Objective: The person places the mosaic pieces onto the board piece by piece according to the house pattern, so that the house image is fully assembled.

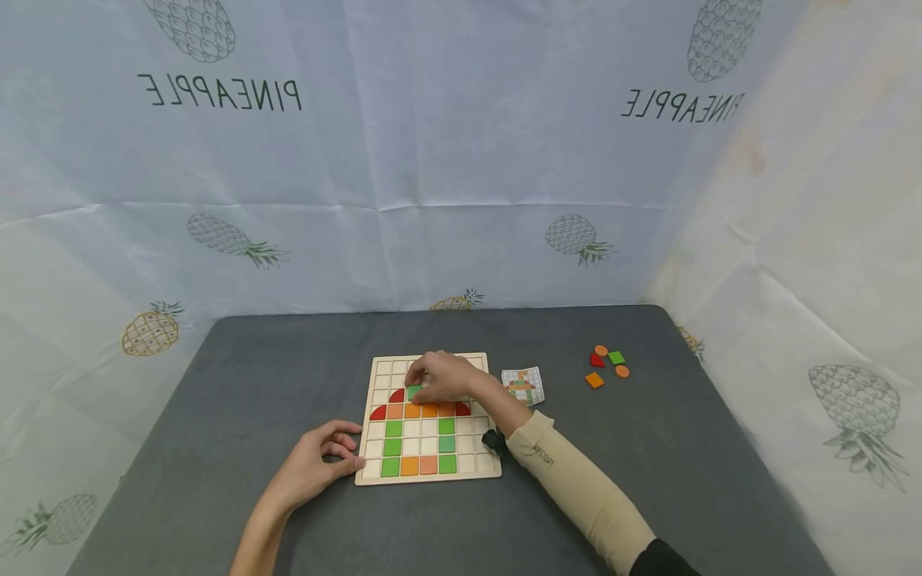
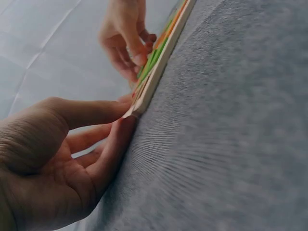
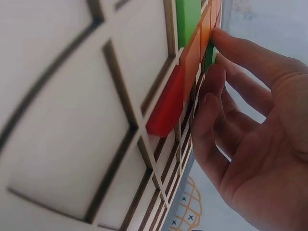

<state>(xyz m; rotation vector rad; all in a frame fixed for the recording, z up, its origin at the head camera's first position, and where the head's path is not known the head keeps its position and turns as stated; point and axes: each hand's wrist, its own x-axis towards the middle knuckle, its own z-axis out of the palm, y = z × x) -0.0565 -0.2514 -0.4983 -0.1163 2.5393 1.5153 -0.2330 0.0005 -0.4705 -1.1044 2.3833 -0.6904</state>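
A wooden grid board lies on the table, its cells partly filled with green, orange and red tiles. My left hand is at the board's left edge, thumb near the lower left corner. In the left wrist view that left hand pinches the corner of the board between thumb and finger. Over the upper part of the board, my right hand pinches a green square tile, just right of a red quarter-round tile. The right wrist view shows the right hand's fingers around that tile, partly hiding it.
Right of the board lies a pattern card, partly behind the right forearm. Farther right are several loose pieces, among them a green tile, a red piece and an orange disc. A pineapple-print cloth hangs behind the table.
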